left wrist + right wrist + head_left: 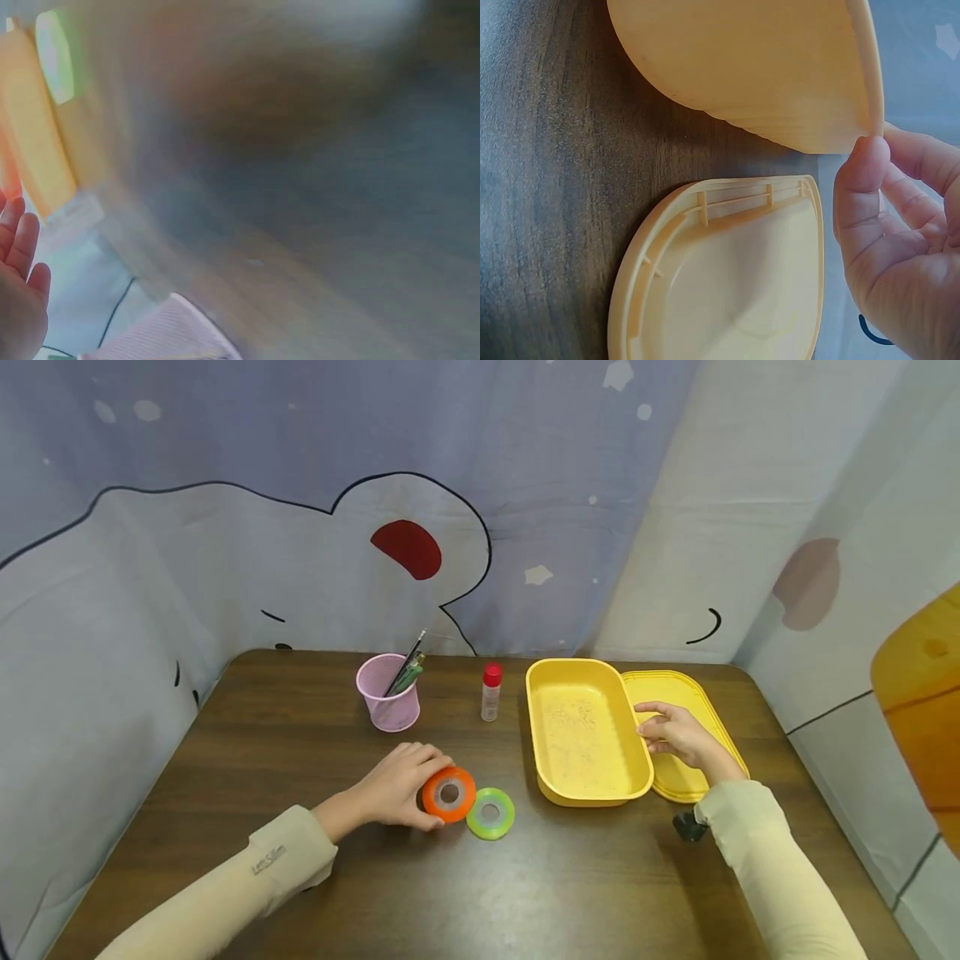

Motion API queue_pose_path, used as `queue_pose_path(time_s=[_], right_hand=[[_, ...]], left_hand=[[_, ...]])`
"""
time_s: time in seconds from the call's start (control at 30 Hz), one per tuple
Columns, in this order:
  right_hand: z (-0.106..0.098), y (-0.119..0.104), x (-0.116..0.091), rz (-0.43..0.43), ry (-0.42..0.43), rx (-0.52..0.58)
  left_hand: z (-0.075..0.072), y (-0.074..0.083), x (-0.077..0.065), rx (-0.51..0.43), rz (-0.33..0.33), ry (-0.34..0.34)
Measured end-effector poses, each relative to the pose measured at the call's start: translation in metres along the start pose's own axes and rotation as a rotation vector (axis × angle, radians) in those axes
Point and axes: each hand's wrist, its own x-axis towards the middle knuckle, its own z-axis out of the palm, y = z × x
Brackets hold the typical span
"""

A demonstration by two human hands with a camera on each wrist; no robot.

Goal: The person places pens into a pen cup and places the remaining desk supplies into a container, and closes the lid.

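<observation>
The left hand (pixel 405 783), half-closed, curls round an orange disc (pixel 451 812) left of the yellow tub (pixel 600 768), a grip that seems to suit its round edge; the right hand (pixel 678 732) pinches the tub's right rim, probably steadying it. A green disc (pixel 491 814) lies between orange disc and tub, a yellow lid (pixel 686 693) just right of the tub.

I am at a little desk spot with a curtain (pixel 570 493) hung round it. It goes behind my brown worktop (pixel 525 897) and down both sides, with pale stars (pixel 537 575) and big cartoon shapes (pixel 411 551) on it. A pink cup (pixel 392 715) holds pens (pixel 408 659), like cups on desks do. I can't tell if this is a home, a school or some other place.
</observation>
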Motion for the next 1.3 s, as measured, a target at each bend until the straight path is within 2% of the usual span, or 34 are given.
queue_pose_path(time_s=[0.17, 0.47, 0.8, 1.03, 1.3], right_hand=[[0.001, 0.0, 0.0, 0.006, 0.001, 0.014], [0.0, 0.001, -0.001, 0.006, 0.004, 0.016], [0.0, 0.003, 0.0, -0.001, 0.006, 0.028], [0.0, 0.003, 0.001, -0.011, 0.006, 0.015], [0.001, 0.003, 0.003, 0.0, 0.009, 0.023]], left_hand=[[0.004, 0.003, 0.024, -0.019, -0.005, 0.068], [0.018, 0.022, 0.067, -0.076, -0.052, 0.116], [0.032, 0.043, 0.11, -0.114, -0.126, 0.088], [0.037, 0.042, 0.133, -0.076, -0.132, 0.092], [0.04, 0.041, 0.155, 0.0, -0.154, 0.032]])
